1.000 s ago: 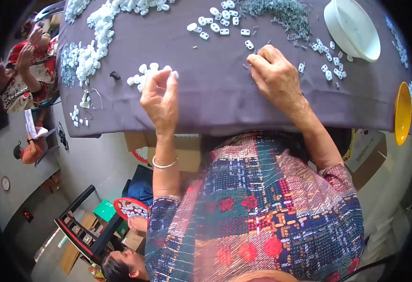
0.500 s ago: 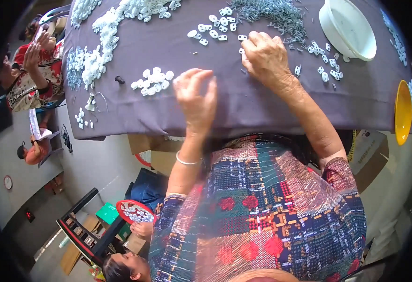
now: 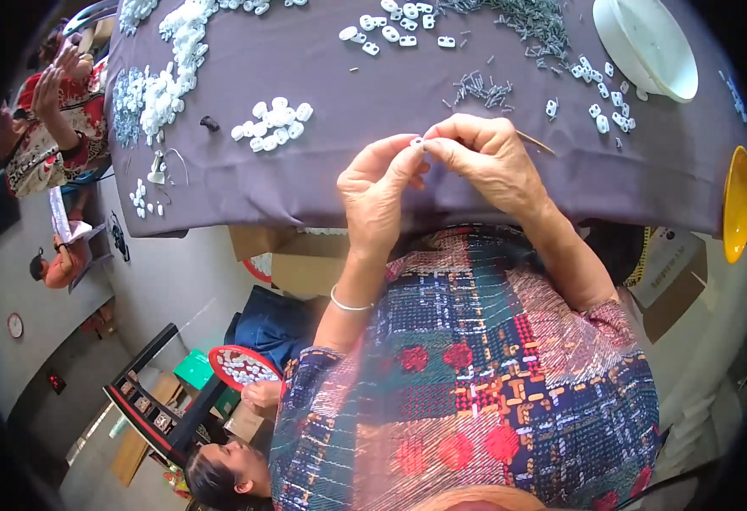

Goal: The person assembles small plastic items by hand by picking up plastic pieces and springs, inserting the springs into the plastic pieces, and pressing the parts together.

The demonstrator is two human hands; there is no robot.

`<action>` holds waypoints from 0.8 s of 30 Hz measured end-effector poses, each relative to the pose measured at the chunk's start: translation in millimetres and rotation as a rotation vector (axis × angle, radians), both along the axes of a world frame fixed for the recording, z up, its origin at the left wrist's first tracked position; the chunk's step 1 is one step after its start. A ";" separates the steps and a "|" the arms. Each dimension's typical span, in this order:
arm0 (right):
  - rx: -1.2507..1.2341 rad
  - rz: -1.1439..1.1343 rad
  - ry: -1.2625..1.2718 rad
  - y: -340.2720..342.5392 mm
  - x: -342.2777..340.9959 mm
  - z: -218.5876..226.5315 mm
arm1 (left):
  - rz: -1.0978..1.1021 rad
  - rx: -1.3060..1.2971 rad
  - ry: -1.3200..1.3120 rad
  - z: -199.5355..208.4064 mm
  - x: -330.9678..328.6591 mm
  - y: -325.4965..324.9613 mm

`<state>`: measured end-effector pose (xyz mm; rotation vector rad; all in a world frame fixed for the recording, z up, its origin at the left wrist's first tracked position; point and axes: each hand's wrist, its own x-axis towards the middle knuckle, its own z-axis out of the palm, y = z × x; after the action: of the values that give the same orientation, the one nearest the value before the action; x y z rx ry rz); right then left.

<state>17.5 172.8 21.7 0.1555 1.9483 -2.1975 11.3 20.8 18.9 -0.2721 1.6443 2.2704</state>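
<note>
The left hand point(image 3: 372, 192) and the right hand point(image 3: 491, 162) meet at their fingertips above the near edge of the table, thumb and forefinger of each pinched nearly closed on one small white piece point(image 3: 417, 143); the left hand's other fingers curl loosely. The piece sits between the two hands, its long axis too small and covered to tell, nor can I say which way it points. What shows is pale and smooth, with a darker spot like a hole. A thin brown stick point(image 3: 535, 143) juts rightward from behind the right hand; whether it is held is unclear. Just beyond lie loose grey pins point(image 3: 480, 90), with a larger grey heap point(image 3: 537, 24) farther off. A cluster of white pieces point(image 3: 264, 129) lies left, and a white bowl point(image 3: 684, 72) stands far right on the dark tablecloth point(image 3: 288, 192).
</note>
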 end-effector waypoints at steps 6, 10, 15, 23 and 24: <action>0.126 -0.130 0.073 -7.5 8.7 -10.9 | -0.028 0.004 -0.025 -2.4 2.0 -1.1; 0.614 -0.218 0.627 -16.2 10.7 -7.3 | 0.071 0.254 -0.253 1.0 3.7 4.4; 0.764 -0.163 0.705 -15.7 11.5 -11.2 | 0.057 0.243 -0.221 0.0 6.5 4.3; 0.620 -0.208 0.503 -7.3 17.1 -10.3 | -0.084 -0.133 0.014 7.1 7.0 10.3; 0.513 -0.232 0.386 -3.1 17.8 -8.2 | -0.085 -0.132 0.015 5.9 4.6 11.3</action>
<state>35.3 169.7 13.5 0.0315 2.8141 -1.9055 15.9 32.1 24.8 -0.2124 1.7815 2.1102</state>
